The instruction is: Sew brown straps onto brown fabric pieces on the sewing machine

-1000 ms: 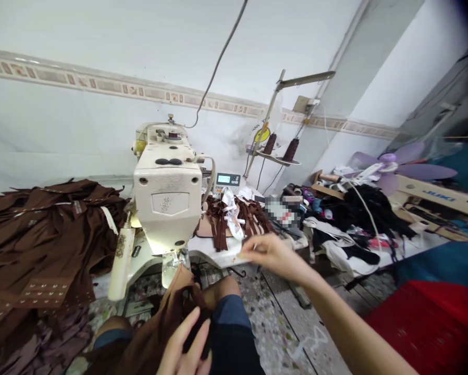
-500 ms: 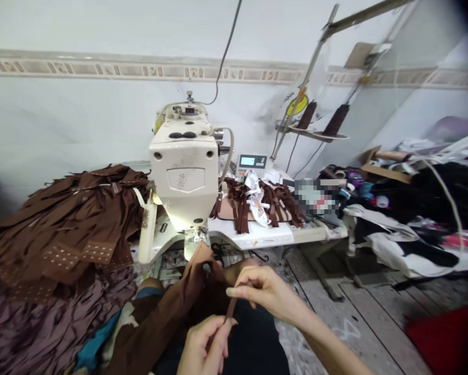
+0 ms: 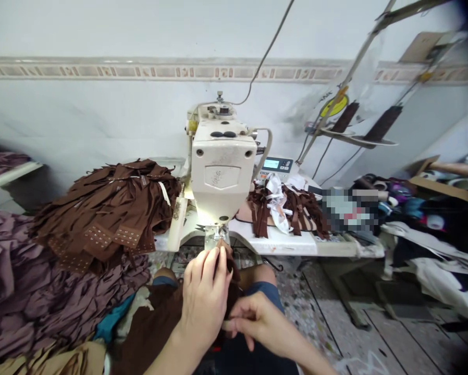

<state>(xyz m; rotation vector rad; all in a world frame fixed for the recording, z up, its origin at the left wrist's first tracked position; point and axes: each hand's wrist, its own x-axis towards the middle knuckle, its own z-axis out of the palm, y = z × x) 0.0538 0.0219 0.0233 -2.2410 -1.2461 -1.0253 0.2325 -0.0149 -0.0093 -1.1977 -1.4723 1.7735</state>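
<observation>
My left hand (image 3: 205,291) is raised in front of me, its fingers pinched on the top of a brown fabric piece (image 3: 156,328) right under the presser foot (image 3: 214,238) of the white sewing machine (image 3: 222,166). My right hand (image 3: 253,320) sits lower, above my lap, with fingers closed on the same brown fabric near my left wrist. The rest of the fabric drapes over my knees.
A heap of brown garment pieces (image 3: 109,208) lies left of the machine, with mauve fabric (image 3: 19,297) below it. Brown strips and white tape (image 3: 284,208) lie on the table's right side. Thread cones (image 3: 378,125) hang on a stand; clutter fills the far right.
My left hand rose from my lap to the presser foot with the fabric. My right hand came back from the table's right side to the fabric. The view swung left.
</observation>
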